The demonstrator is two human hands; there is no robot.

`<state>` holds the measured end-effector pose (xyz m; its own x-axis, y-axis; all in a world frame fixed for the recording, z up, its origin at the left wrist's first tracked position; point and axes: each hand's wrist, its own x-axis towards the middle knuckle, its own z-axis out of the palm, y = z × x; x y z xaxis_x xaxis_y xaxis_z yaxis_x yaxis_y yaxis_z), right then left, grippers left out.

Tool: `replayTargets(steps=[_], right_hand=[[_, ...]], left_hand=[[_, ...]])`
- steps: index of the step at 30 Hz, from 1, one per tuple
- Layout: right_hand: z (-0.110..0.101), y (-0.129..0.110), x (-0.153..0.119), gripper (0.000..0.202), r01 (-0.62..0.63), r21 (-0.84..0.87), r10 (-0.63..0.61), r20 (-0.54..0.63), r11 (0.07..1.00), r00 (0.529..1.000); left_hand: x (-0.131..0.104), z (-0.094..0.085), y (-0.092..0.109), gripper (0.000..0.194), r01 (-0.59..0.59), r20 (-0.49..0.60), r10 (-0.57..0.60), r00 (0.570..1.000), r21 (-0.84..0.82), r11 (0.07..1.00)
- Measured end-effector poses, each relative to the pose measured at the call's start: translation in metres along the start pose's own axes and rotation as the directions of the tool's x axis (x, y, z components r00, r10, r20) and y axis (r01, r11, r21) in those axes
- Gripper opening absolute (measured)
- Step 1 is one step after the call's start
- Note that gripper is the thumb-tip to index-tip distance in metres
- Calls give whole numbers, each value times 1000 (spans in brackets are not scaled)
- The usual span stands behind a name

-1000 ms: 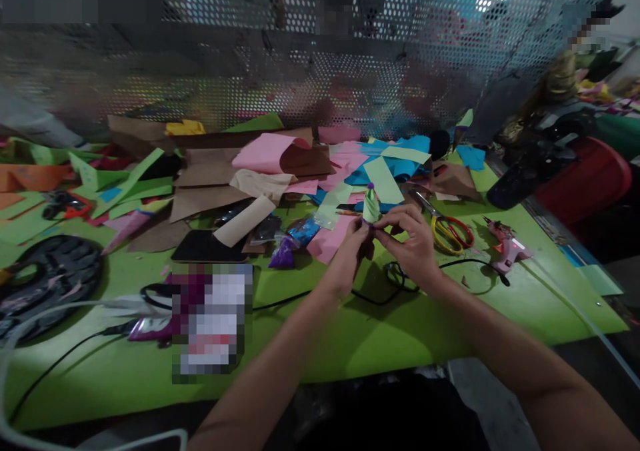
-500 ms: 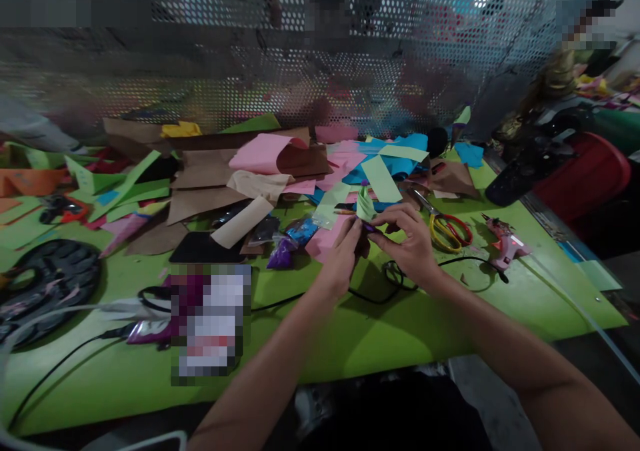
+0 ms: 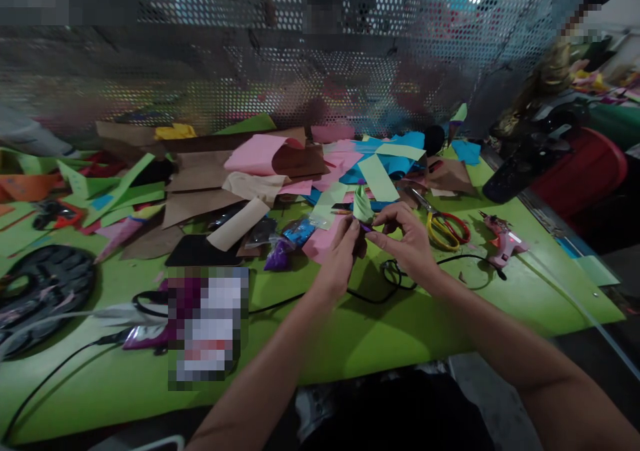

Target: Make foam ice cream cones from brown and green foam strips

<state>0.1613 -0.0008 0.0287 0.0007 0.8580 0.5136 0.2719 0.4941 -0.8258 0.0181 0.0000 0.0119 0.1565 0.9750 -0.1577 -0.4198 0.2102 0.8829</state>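
Between my two hands stands a small pale green cone-shaped craft piece (image 3: 362,204), with a purple tip on top and a purple edge at its base. My left hand (image 3: 345,244) is closed around its lower left side. At the purple edge, the thumb and fingers of my right hand (image 3: 404,234) pinch from the right. My fingers partly hide the base. Just to the right lie scissors (image 3: 444,230) with yellow and red handles. A pink glue gun (image 3: 504,241) rests farther right.
Sheets of pink foam (image 3: 260,152), brown pieces (image 3: 200,171) and blue pieces (image 3: 413,143) pile up along the back of the green table (image 3: 390,338). Small bags of purple beads (image 3: 279,254) lie left of my hands. A black cable (image 3: 375,300) runs beneath my wrists.
The view has shifted slightly. The cone-shaped piece has turned a little between my fingers, and both hands keep hold of it.
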Motion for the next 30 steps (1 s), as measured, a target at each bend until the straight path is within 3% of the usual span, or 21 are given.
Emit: replayTargets(steps=[12, 23, 30], right_hand=[[1, 7, 2, 30, -146, 41, 147, -8, 988, 989], [5, 12, 3, 42, -291, 232, 290, 39, 928, 956], [4, 15, 4, 40, -287, 239, 284, 45, 928, 958]], left_hand=[[-1, -3, -2, 31, -41, 90, 44, 995, -28, 999], [-1, -1, -2, 36, -20, 82, 27, 996, -83, 996], [1, -2, -2, 35, -25, 81, 32, 996, -86, 996]])
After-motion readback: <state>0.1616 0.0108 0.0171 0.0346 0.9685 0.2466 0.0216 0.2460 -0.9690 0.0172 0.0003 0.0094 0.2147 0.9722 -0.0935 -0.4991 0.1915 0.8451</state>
